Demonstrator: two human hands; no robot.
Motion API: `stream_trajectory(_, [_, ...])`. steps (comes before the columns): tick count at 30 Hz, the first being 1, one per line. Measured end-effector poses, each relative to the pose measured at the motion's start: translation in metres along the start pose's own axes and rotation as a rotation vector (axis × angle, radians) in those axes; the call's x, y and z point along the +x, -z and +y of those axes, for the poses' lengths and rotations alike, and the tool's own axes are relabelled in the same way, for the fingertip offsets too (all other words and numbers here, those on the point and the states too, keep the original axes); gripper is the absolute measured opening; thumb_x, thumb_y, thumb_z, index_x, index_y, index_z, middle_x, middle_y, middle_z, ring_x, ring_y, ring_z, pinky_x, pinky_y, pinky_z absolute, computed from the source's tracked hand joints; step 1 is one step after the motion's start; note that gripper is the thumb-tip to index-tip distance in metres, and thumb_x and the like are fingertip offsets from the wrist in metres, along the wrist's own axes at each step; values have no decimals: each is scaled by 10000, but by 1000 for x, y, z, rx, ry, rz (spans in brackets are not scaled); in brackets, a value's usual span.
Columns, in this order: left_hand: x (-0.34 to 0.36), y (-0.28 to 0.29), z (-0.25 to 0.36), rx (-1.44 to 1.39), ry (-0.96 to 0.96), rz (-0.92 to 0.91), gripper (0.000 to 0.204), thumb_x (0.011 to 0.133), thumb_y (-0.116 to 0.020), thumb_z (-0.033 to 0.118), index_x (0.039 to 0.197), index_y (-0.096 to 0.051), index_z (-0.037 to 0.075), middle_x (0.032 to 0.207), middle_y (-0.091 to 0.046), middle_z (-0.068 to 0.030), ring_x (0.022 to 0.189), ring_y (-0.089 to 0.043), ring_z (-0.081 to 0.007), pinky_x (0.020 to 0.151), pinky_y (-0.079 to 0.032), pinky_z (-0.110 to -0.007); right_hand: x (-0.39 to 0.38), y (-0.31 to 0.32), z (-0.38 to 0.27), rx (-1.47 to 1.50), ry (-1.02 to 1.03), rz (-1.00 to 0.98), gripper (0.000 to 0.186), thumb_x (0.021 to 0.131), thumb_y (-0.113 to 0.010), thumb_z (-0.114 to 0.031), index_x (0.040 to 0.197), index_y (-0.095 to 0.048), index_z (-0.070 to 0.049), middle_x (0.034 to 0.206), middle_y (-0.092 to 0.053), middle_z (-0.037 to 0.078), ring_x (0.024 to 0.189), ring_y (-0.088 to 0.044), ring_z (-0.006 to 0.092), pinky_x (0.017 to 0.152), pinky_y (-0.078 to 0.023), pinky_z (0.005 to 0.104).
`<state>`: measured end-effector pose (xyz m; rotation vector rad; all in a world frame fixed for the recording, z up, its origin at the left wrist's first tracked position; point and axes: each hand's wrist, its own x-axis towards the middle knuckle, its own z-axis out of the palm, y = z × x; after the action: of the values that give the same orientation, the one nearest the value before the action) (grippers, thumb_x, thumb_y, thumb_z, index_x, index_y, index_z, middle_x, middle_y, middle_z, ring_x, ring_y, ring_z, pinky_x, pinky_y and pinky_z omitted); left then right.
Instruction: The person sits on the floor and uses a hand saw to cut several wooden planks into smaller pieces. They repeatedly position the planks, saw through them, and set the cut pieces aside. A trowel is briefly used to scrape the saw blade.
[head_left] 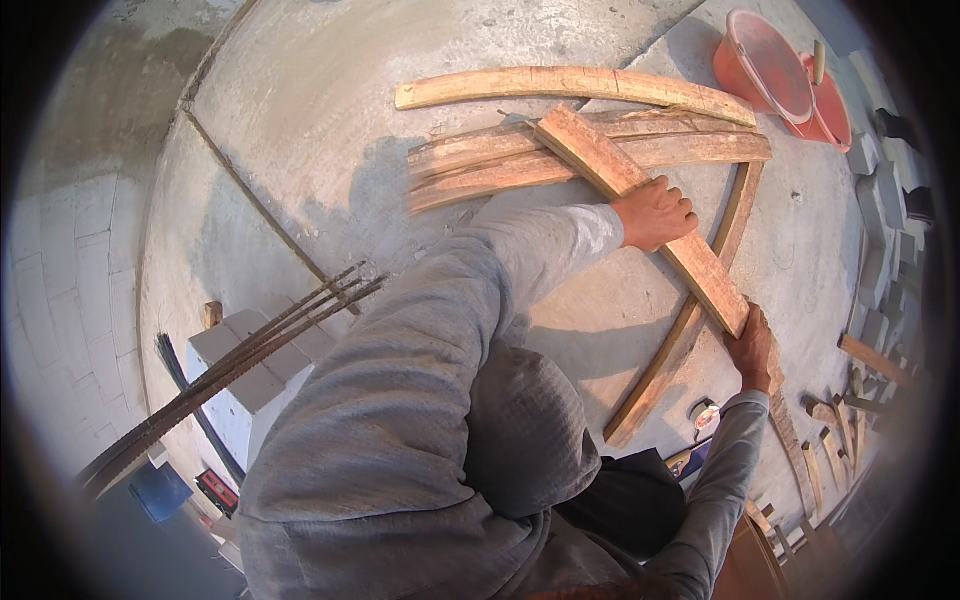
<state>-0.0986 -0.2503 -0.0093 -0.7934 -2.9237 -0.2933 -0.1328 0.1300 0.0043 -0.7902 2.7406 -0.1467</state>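
Note:
A rough wooden board (pixel 705 280) slants across the middle right, gripped in both hands. My left hand (pixel 655 212) reaches across from the left and wraps over the board's middle. Lower down, my right hand (pixel 752 350) closes round its near end; part of those fingers is hidden. The board's far end overlaps a pair of planks (pixel 700 150) lying side by side on the concrete floor. Under the held board runs a narrower wooden strip (pixel 655 375), lying at a crossing angle. Beyond the pair lies a longer, paler plank (pixel 560 82).
Reddish plastic basins (pixel 765 65) stand at the far right. Grey blocks (pixel 880 230) and wood offcuts (pixel 830 450) line the right side. At left, several steel bars (pixel 230 375) jut past pale blocks (pixel 255 350). A small round object (pixel 703 412) lies near my right forearm.

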Motion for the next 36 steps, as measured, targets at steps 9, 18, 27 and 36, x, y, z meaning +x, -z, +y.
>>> stream_trajectory(9, [-8, 6, -23, 14, -57, -8, 387, 725, -782, 174, 1049, -591, 83, 967, -622, -63, 966, -625, -241, 809, -452, -401, 1, 6, -22, -30, 22, 35, 626, 709, -820, -141, 1252, -520, -63, 1149, -656, 178, 1101, -626, 394, 932, -460, 507])
stream_trajectory(18, [-108, 59, -154, 23, 132, -88, 695, 551, -787, 171, 1206, -576, 76, 1075, -630, -131, 1027, -597, -338, 865, -443, -438, 105, 3, -172, -4, 180, -77, 387, 745, -748, -151, 1066, -584, -10, 960, -686, 180, 940, -689, 366, 907, -431, 526])
stream_trajectory(27, [-111, 62, -152, 30, 140, -223, 918, 564, -851, 208, 1386, -490, 20, 1150, -605, -194, 1097, -563, -399, 963, -435, -473, 48, 10, -148, 136, 266, 237, 988, 811, -823, -316, 1587, -249, -105, 1447, -465, 219, 1371, -441, 386, 1043, -398, 544])
stream_trajectory(36, [-2, 48, -20, -146, -54, -176, 1221, 533, -911, 304, 1554, -305, 21, 1492, -442, -245, 1352, -428, -432, 1141, -352, -490, -271, -83, -24, 323, -660, 651, 418, 924, -682, -170, 1284, -532, -19, 1197, -561, 197, 1112, -561, 384, 961, -456, 486])
